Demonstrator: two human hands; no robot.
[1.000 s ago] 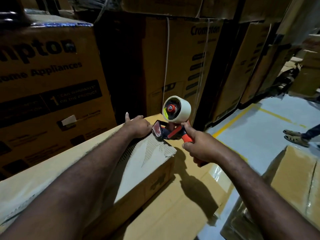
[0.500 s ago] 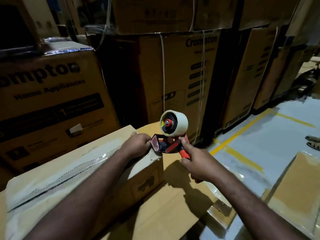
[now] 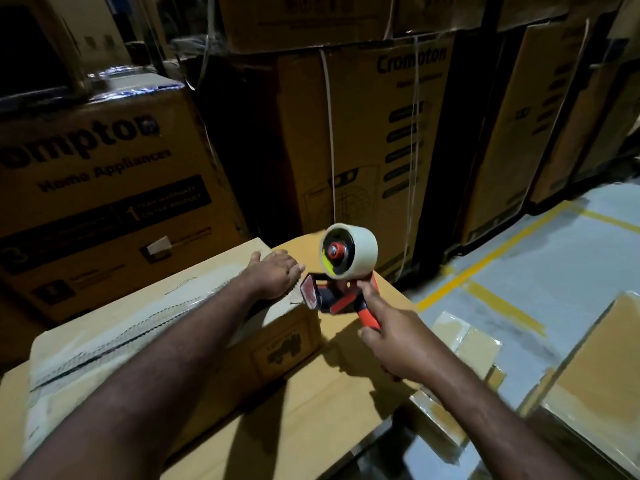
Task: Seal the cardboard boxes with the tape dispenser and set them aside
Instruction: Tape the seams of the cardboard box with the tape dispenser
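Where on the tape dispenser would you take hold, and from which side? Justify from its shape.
Grip the tape dispenser by its red handle, coming from the near right, as the right hand does. The handle slants back toward the person; the tape roll sits on top and the cutting end faces left at the box.

2 hands: left hand (image 3: 275,276), right hand (image 3: 393,344). 1 tape dispenser (image 3: 334,299). 1 tape roll (image 3: 362,251). Cardboard boxes (image 3: 284,348): many, count unclear.
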